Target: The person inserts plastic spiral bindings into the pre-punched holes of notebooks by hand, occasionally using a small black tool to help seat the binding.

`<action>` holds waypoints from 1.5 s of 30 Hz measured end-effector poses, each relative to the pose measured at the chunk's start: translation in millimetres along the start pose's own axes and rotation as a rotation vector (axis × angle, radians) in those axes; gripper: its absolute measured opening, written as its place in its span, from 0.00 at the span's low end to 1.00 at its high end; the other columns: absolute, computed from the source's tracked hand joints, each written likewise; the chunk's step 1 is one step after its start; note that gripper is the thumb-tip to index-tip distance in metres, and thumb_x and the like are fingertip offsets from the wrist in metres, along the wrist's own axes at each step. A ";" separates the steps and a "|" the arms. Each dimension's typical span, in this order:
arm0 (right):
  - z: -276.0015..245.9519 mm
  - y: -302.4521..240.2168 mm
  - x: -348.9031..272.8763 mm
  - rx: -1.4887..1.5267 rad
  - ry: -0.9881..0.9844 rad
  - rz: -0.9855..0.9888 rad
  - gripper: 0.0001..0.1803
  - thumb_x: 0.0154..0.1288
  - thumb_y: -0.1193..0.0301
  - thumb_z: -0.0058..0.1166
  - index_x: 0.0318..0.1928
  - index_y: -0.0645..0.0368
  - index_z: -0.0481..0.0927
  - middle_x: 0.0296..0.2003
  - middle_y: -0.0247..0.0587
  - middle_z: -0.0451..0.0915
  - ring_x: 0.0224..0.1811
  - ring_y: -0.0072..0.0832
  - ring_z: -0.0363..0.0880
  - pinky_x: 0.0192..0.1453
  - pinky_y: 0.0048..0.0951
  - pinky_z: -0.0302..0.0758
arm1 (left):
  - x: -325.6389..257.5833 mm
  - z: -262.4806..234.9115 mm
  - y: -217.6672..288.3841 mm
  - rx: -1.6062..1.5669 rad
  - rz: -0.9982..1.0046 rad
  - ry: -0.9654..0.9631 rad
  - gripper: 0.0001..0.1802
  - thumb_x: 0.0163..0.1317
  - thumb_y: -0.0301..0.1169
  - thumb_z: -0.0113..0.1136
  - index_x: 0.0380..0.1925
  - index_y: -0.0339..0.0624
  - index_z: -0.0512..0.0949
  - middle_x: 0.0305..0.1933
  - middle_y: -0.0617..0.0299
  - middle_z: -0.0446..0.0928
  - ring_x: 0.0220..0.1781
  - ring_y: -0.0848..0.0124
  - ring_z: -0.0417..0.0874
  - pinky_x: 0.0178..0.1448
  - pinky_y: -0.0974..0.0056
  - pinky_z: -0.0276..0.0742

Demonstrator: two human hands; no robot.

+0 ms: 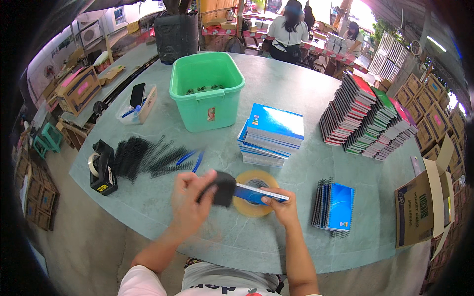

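Note:
My right hand (280,203) grips a small blue-covered notebook (261,193), turned edge-on so its white pages show. My left hand (193,195) is closed on a curved black object (223,189), smeared by motion, at the notebook's left end; its kind cannot be made out. Beneath the notebook lies a wide roll of clear yellowish tape (241,206). Blue-handled pliers (198,160) rest beyond my left hand, against loose black spiral binding coils (136,155). Just ahead is a stack of blue notebooks without coils (274,130). Right of my right hand stand spiral-bound blue notebooks (339,207).
A green plastic bin (207,106) with coils inside stands at the back. To the left are a black tape dispenser (103,170) and a clear tray (140,111) holding a phone. Tall notebook stacks (368,116) and an open carton (419,209) occupy the right. People work farther back.

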State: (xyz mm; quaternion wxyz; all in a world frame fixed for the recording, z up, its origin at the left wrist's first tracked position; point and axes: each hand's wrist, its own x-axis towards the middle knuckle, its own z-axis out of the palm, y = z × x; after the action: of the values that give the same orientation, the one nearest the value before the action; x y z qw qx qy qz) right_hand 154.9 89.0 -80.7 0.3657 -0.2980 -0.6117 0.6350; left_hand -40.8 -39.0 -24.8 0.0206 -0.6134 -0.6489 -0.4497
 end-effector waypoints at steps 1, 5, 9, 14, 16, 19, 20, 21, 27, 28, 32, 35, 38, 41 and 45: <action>-2.0 1.4 -0.3 -0.005 0.010 0.004 0.14 0.52 0.76 0.64 0.41 0.65 0.82 0.35 0.38 0.83 0.35 0.20 0.78 0.41 0.20 0.74 | 8.8 -4.5 -1.8 0.095 0.038 0.151 0.23 0.51 0.21 0.61 0.50 0.51 0.76 0.39 0.54 0.70 0.35 0.64 0.75 0.39 0.64 0.73; 2.3 -1.2 -0.7 -0.061 -0.044 -0.072 0.14 0.52 0.76 0.64 0.41 0.65 0.82 0.36 0.39 0.83 0.36 0.20 0.78 0.43 0.20 0.74 | -6.8 1.5 -3.9 0.164 0.260 -0.071 0.22 0.47 0.17 0.61 0.45 0.49 0.79 0.40 0.57 0.71 0.36 0.66 0.74 0.39 0.66 0.72; -2.5 6.9 -1.5 -0.015 -0.024 -0.009 0.12 0.54 0.74 0.63 0.41 0.62 0.83 0.37 0.36 0.83 0.39 0.19 0.78 0.46 0.22 0.73 | 9.8 -5.4 1.0 0.080 0.147 0.136 0.21 0.47 0.20 0.62 0.43 0.51 0.79 0.39 0.59 0.72 0.34 0.65 0.75 0.37 0.64 0.74; -1.1 6.1 -4.5 -0.032 -0.044 -0.060 0.13 0.54 0.75 0.62 0.42 0.63 0.82 0.38 0.36 0.83 0.40 0.20 0.78 0.47 0.21 0.73 | 7.1 7.8 5.5 0.011 0.236 -0.020 0.21 0.46 0.21 0.64 0.43 0.48 0.78 0.40 0.59 0.72 0.35 0.63 0.76 0.38 0.64 0.75; -2.1 8.0 -6.6 0.003 -0.029 -0.004 0.13 0.53 0.75 0.63 0.41 0.63 0.82 0.36 0.36 0.83 0.38 0.20 0.78 0.45 0.21 0.74 | 23.2 -0.1 16.8 0.052 0.105 0.349 0.20 0.47 0.22 0.64 0.43 0.49 0.78 0.39 0.59 0.71 0.35 0.62 0.76 0.38 0.63 0.75; 1.4 3.0 -2.2 0.018 -0.016 0.010 0.14 0.53 0.75 0.64 0.42 0.62 0.82 0.35 0.36 0.83 0.36 0.19 0.78 0.44 0.20 0.74 | 6.1 15.7 5.5 0.019 0.096 -0.096 0.20 0.46 0.20 0.64 0.43 0.48 0.79 0.38 0.58 0.71 0.37 0.64 0.75 0.40 0.64 0.73; 0.7 2.6 -0.9 0.020 0.008 0.010 0.14 0.53 0.75 0.64 0.42 0.62 0.82 0.34 0.36 0.83 0.36 0.19 0.78 0.44 0.20 0.74 | 8.5 11.0 7.4 -0.053 0.098 -0.163 0.18 0.45 0.20 0.65 0.39 0.45 0.77 0.38 0.58 0.72 0.39 0.61 0.75 0.41 0.63 0.71; -0.6 3.0 -1.3 0.003 0.010 -0.013 0.14 0.53 0.75 0.64 0.42 0.62 0.82 0.34 0.35 0.82 0.36 0.19 0.78 0.43 0.20 0.74 | 14.8 8.0 12.1 -0.021 0.123 -0.024 0.18 0.45 0.20 0.65 0.39 0.45 0.77 0.38 0.59 0.72 0.38 0.62 0.75 0.40 0.64 0.72; -0.7 0.4 -3.2 -0.031 -0.033 0.000 0.14 0.54 0.75 0.63 0.43 0.63 0.82 0.36 0.36 0.82 0.38 0.19 0.78 0.46 0.21 0.73 | -0.6 28.2 5.0 -0.181 0.147 -0.289 0.19 0.44 0.24 0.67 0.40 0.45 0.76 0.37 0.59 0.71 0.40 0.59 0.73 0.42 0.62 0.71; 1.7 -1.7 -3.6 -0.028 -0.030 -0.047 0.14 0.54 0.75 0.62 0.43 0.62 0.82 0.37 0.36 0.82 0.39 0.19 0.78 0.47 0.21 0.73 | -14.1 34.6 5.6 -0.175 0.189 -0.358 0.19 0.45 0.27 0.68 0.40 0.46 0.76 0.37 0.58 0.71 0.39 0.59 0.74 0.42 0.62 0.71; 2.9 -0.5 -3.6 0.040 -0.032 -0.108 0.13 0.54 0.77 0.62 0.42 0.62 0.82 0.40 0.37 0.82 0.41 0.20 0.78 0.48 0.21 0.73 | -22.1 41.7 11.8 -0.015 0.331 -0.241 0.18 0.47 0.33 0.66 0.40 0.46 0.76 0.36 0.58 0.73 0.37 0.61 0.76 0.42 0.61 0.71; -0.7 -0.7 -5.4 0.045 -0.087 -0.063 0.13 0.53 0.79 0.61 0.42 0.62 0.82 0.39 0.37 0.83 0.41 0.20 0.78 0.47 0.21 0.73 | 23.4 35.6 3.1 0.082 0.446 -0.146 0.14 0.50 0.32 0.63 0.38 0.44 0.75 0.36 0.59 0.73 0.36 0.63 0.76 0.44 0.59 0.68; 0.9 -1.3 -6.0 -0.018 -0.051 -0.008 0.12 0.52 0.81 0.61 0.40 0.63 0.82 0.40 0.41 0.83 0.41 0.22 0.78 0.46 0.21 0.74 | 29.9 34.5 -8.4 0.052 0.459 -0.243 0.12 0.52 0.31 0.61 0.37 0.42 0.75 0.35 0.60 0.73 0.37 0.63 0.75 0.43 0.58 0.67; 2.6 2.3 -4.6 0.024 -0.069 -0.093 0.11 0.52 0.81 0.61 0.39 0.63 0.82 0.40 0.41 0.83 0.40 0.22 0.78 0.45 0.22 0.74 | 30.6 31.3 -7.7 0.104 0.426 -0.284 0.12 0.52 0.31 0.61 0.36 0.42 0.76 0.32 0.61 0.75 0.36 0.63 0.75 0.42 0.59 0.66; 5.0 -1.3 -4.5 0.020 -0.044 -0.087 0.11 0.52 0.82 0.61 0.38 0.64 0.82 0.40 0.42 0.83 0.40 0.22 0.78 0.45 0.22 0.74 | 31.8 32.4 -10.3 0.122 0.460 -0.225 0.10 0.53 0.33 0.61 0.34 0.43 0.77 0.27 0.61 0.77 0.33 0.65 0.76 0.41 0.60 0.66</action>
State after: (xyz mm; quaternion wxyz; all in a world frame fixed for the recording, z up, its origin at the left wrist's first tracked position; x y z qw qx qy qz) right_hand 153.4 82.5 -79.4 0.3825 -0.2533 -0.6255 0.6311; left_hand -40.0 7.1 -31.4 0.0867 -0.7886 -0.5165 -0.3223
